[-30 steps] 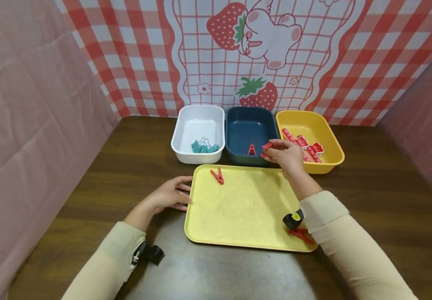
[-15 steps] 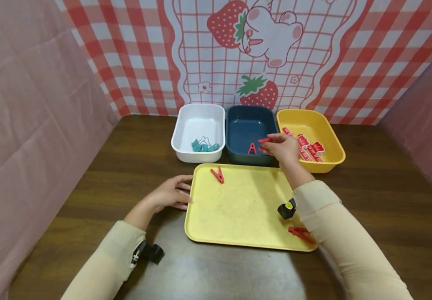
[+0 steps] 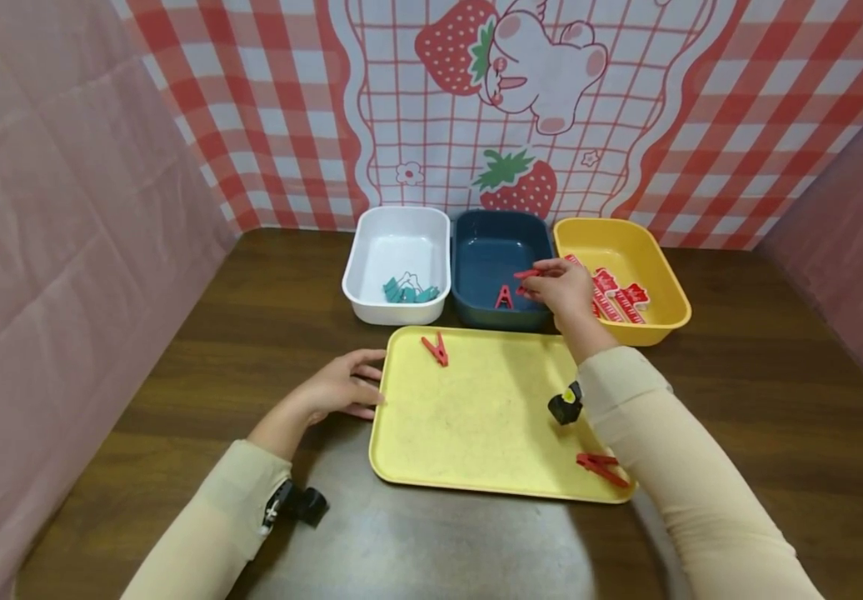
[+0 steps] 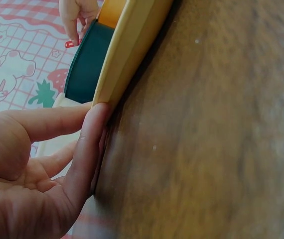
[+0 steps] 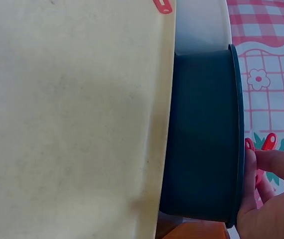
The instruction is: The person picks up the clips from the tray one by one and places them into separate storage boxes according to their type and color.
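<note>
My right hand [image 3: 565, 293] pinches a red clothespin [image 3: 526, 273] over the right front part of the dark blue bin [image 3: 487, 320]. In the right wrist view that clothespin [image 5: 270, 141] shows just past the bin's rim, partly hidden by the fingers. Another red clothespin [image 3: 504, 297] lies inside the bin. My left hand [image 3: 337, 387] rests at the left edge of the yellow tray [image 3: 487, 408]; its fairly straight fingers touch the rim, as the left wrist view also shows. On the tray lie a red clothespin [image 3: 437, 350] at upper left and red clothespin pieces [image 3: 602, 468] at lower right.
To the left of the blue bin stands a white bin [image 3: 397, 315] with several teal clips [image 3: 409, 292]. At its right, a yellow bin [image 3: 645, 333] holds several flat red-and-white pieces [image 3: 630, 302]. A checked cloth [image 3: 281, 125] hangs behind the bins.
The right hand has moved left and away from me, carrying the clothespin from the blue bin's near right corner further over it. My left hand stays at the tray's edge.
</note>
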`<act>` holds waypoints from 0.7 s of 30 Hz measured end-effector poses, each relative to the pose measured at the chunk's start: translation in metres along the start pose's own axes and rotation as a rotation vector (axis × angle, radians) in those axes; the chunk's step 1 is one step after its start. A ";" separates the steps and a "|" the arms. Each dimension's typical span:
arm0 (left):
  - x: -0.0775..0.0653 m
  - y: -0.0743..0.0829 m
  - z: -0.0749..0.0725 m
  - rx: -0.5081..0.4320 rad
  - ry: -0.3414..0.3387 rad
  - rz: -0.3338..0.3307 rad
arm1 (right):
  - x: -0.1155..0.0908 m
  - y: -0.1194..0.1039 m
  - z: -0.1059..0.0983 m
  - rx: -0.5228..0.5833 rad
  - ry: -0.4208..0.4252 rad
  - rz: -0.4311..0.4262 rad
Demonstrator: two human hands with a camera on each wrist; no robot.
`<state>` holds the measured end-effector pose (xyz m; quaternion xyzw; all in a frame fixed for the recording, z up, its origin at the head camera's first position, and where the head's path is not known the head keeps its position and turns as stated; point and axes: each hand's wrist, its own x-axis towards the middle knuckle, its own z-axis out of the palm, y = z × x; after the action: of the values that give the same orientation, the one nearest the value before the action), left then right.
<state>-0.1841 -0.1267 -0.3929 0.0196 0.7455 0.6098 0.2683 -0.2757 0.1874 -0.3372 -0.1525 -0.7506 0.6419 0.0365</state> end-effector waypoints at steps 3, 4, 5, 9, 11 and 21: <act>0.000 0.000 0.000 0.002 -0.001 0.000 | 0.002 -0.001 0.001 -0.001 -0.001 0.003; 0.000 0.000 -0.001 0.002 -0.001 -0.002 | 0.003 -0.001 0.001 -0.005 -0.001 0.001; 0.000 0.000 -0.001 0.003 -0.001 -0.003 | 0.004 -0.002 0.001 -0.003 -0.001 0.002; 0.000 0.001 0.000 0.003 0.001 -0.009 | 0.006 -0.004 0.004 0.005 0.003 0.009; 0.000 0.001 0.000 0.003 0.004 -0.012 | 0.006 -0.005 0.005 0.010 0.009 0.013; -0.001 0.001 0.001 0.000 -0.005 0.013 | 0.009 -0.008 0.008 0.104 0.019 0.034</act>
<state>-0.1830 -0.1264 -0.3916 0.0257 0.7447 0.6115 0.2663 -0.2879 0.1811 -0.3325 -0.1693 -0.7130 0.6792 0.0406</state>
